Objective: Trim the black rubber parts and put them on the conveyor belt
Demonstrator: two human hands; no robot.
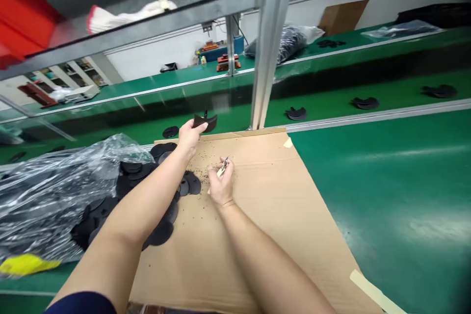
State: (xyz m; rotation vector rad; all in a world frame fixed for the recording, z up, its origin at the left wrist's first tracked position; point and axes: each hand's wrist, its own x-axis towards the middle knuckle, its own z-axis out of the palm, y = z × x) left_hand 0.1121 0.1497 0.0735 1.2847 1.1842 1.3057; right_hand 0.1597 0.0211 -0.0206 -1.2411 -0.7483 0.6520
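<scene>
My left hand [189,138] reaches to the far edge of the cardboard sheet [265,196], closed on a thin, curved black piece [208,123]. A small black stub stands up from that piece. Nearer to me, my right hand [222,187] is wrapped round a small pair of nippers [223,167], its metal tip pointing away and pale handles partly hidden by the fingers. Many black crumbs lie on the cardboard between the hands. Under and beside my left forearm is a heap of flat, rounded black pieces [158,233], partly spilling from a clear plastic bag [73,191].
Beyond the cardboard runs a green conveyor belt [324,113] carrying black pieces [296,114] at intervals. A metal post [270,54] rises at the cardboard's far edge. White gloves [125,17] lie on the upper shelf, and a yellow item [27,264] is at left.
</scene>
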